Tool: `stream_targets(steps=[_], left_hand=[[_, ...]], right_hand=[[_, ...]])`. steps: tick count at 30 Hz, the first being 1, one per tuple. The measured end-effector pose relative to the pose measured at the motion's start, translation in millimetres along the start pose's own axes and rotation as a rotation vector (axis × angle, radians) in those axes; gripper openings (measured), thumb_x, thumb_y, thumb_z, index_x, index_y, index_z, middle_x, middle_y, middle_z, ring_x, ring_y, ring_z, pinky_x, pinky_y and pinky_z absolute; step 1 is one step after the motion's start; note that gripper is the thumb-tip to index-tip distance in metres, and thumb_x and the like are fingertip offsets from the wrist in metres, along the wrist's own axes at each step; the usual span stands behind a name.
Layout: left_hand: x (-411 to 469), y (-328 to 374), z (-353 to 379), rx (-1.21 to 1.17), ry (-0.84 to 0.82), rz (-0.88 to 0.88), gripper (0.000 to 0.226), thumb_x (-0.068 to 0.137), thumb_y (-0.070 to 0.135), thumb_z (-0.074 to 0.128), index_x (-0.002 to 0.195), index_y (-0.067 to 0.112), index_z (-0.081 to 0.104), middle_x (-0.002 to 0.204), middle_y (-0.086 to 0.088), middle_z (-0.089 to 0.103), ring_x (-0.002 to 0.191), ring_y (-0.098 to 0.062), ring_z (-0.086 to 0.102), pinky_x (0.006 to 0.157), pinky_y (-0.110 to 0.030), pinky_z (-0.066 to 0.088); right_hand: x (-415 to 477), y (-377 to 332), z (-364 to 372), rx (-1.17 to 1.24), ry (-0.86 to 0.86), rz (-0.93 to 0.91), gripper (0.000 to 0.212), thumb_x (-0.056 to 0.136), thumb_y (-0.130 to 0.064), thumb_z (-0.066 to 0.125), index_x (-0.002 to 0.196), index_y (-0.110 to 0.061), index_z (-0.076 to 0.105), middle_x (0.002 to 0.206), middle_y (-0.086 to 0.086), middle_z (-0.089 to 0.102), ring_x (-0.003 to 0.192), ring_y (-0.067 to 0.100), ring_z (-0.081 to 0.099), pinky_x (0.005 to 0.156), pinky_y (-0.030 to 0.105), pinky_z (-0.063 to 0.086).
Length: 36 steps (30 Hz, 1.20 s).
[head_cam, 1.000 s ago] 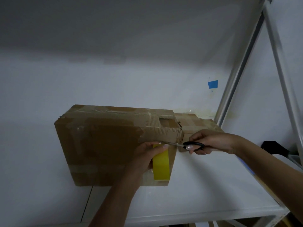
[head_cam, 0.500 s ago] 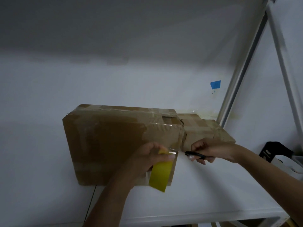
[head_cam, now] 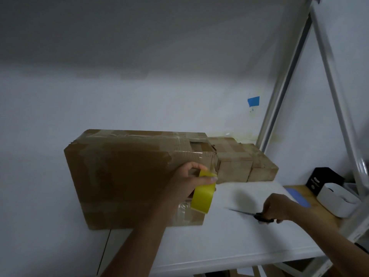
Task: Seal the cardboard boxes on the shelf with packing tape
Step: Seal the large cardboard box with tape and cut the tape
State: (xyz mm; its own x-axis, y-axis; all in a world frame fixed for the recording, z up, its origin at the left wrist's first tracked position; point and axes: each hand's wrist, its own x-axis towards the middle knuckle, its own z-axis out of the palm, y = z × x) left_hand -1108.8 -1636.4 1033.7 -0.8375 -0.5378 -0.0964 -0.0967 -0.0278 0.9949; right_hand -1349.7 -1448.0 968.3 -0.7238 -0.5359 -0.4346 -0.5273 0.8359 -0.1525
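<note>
Scissors (head_cam: 252, 214), right hand (head_cam: 278, 206) pulled clear of box (head_cam: 123, 176); tape roll (head_cam: 202, 196) seemingly severed.

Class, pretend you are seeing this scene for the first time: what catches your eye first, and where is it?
The bright yellow roll of packing tape stands out, gripped by the left hand in front of the large brown cardboard box. To its right, the right hand holds black-handled scissors low over the white shelf, blades pointing left.
</note>
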Motion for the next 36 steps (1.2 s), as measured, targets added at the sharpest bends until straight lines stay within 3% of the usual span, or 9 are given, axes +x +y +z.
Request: stream_targets(steps=[5, 8, 11, 14, 19, 25, 29, 32, 36], left_hand=[[-0.2, -7.0, 16.7, -0.112, 0.105, 0.021, 0.020, 0.079, 0.016, 0.081, 0.093, 0.016, 0.068, 0.093, -0.007, 0.069, 0.080, -0.024, 0.064, 0.067, -0.032, 0.050], [-3.2, -6.1, 25.6, -0.150, 0.143, 0.038, 0.017, 0.077, 0.020, 0.083, 0.087, 0.018, 0.070, 0.087, -0.004, 0.070, 0.076, -0.024, 0.064, 0.060, -0.030, 0.050], [-6.6, 2.2, 29.4, -0.134, 0.181, 0.077, 0.013, 0.077, 0.025, 0.083, 0.083, 0.018, 0.073, 0.086, -0.002, 0.073, 0.083, -0.027, 0.068, 0.070, -0.042, 0.057], [-13.5, 18.1, 31.6, -0.122, 0.178, 0.144, 0.010, 0.076, 0.023, 0.083, 0.081, 0.017, 0.075, 0.075, 0.005, 0.074, 0.076, -0.018, 0.067, 0.073, -0.037, 0.054], [-26.6, 54.3, 34.1, -0.125, 0.191, 0.195, 0.014, 0.074, 0.023, 0.085, 0.083, 0.016, 0.078, 0.085, -0.004, 0.076, 0.078, -0.020, 0.071, 0.078, -0.042, 0.059], [-15.0, 101.5, 26.3, -0.290, 0.080, 0.075, 0.025, 0.075, 0.020, 0.084, 0.095, 0.007, 0.076, 0.093, -0.011, 0.077, 0.077, -0.021, 0.073, 0.062, -0.028, 0.060], [22.5, 120.2, 13.9, -0.258, 0.173, -0.023, 0.051, 0.066, 0.027, 0.091, 0.108, 0.004, 0.073, 0.123, -0.008, 0.066, 0.105, -0.022, 0.065, 0.067, -0.037, 0.062], [45.2, 121.3, 13.6, -0.227, 0.133, -0.104, 0.037, 0.077, 0.026, 0.085, 0.100, 0.004, 0.067, 0.108, -0.005, 0.057, 0.079, -0.022, 0.057, 0.038, -0.020, 0.044], [79.1, 137.1, -7.1, -0.241, 0.324, -0.064, 0.066, 0.074, 0.036, 0.087, 0.129, 0.008, 0.064, 0.145, -0.005, 0.051, 0.139, -0.022, 0.041, 0.100, -0.027, 0.045]], right_hand=[[30.1, 15.7, 46.4, 0.185, -0.048, 0.275, 0.034, 0.090, -0.043, 0.062, 0.077, -0.012, 0.056, 0.057, -0.007, 0.065, 0.078, 0.005, 0.070, 0.063, 0.016, 0.053], [39.4, 24.5, 65.7, 0.227, 0.035, 0.224, 0.022, 0.081, -0.023, 0.074, 0.086, -0.002, 0.069, 0.072, 0.005, 0.074, 0.078, 0.018, 0.073, 0.066, 0.026, 0.060], [31.6, 20.2, 64.5, 0.177, 0.078, 0.170, 0.029, 0.079, -0.028, 0.076, 0.096, -0.005, 0.071, 0.090, 0.010, 0.074, 0.084, 0.023, 0.073, 0.073, 0.031, 0.060], [3.7, -4.2, 42.2, 0.311, 0.371, -0.136, 0.029, 0.078, -0.045, 0.076, 0.092, -0.023, 0.063, 0.094, -0.005, 0.066, 0.085, 0.012, 0.065, 0.069, 0.021, 0.049], [-73.6, -64.4, 10.9, 0.664, 0.725, -0.873, 0.067, 0.056, -0.058, 0.085, 0.105, -0.026, 0.051, 0.100, -0.013, 0.060, 0.088, 0.013, 0.062, 0.071, 0.023, 0.051], [-105.0, -115.5, -12.3, 0.257, 1.285, -0.938, 0.047, 0.089, -0.057, 0.055, 0.107, -0.017, 0.071, 0.125, 0.006, 0.055, 0.119, 0.017, 0.041, 0.099, 0.033, 0.036], [-120.7, -138.6, -25.3, 0.566, 1.069, -0.966, 0.048, 0.093, -0.058, 0.048, 0.093, -0.019, 0.074, 0.106, -0.014, 0.068, 0.110, -0.007, 0.053, 0.097, 0.037, 0.045], [-146.4, -153.6, -39.4, 0.910, 0.768, -0.799, 0.041, 0.088, -0.053, 0.059, 0.075, -0.018, 0.075, 0.073, -0.008, 0.074, 0.071, 0.007, 0.067, 0.070, 0.032, 0.052], [-163.1, -160.8, -39.2, 1.156, 0.362, -0.540, 0.042, 0.094, -0.037, 0.059, 0.067, -0.006, 0.069, 0.060, 0.008, 0.071, 0.052, 0.013, 0.067, 0.051, 0.018, 0.049]])
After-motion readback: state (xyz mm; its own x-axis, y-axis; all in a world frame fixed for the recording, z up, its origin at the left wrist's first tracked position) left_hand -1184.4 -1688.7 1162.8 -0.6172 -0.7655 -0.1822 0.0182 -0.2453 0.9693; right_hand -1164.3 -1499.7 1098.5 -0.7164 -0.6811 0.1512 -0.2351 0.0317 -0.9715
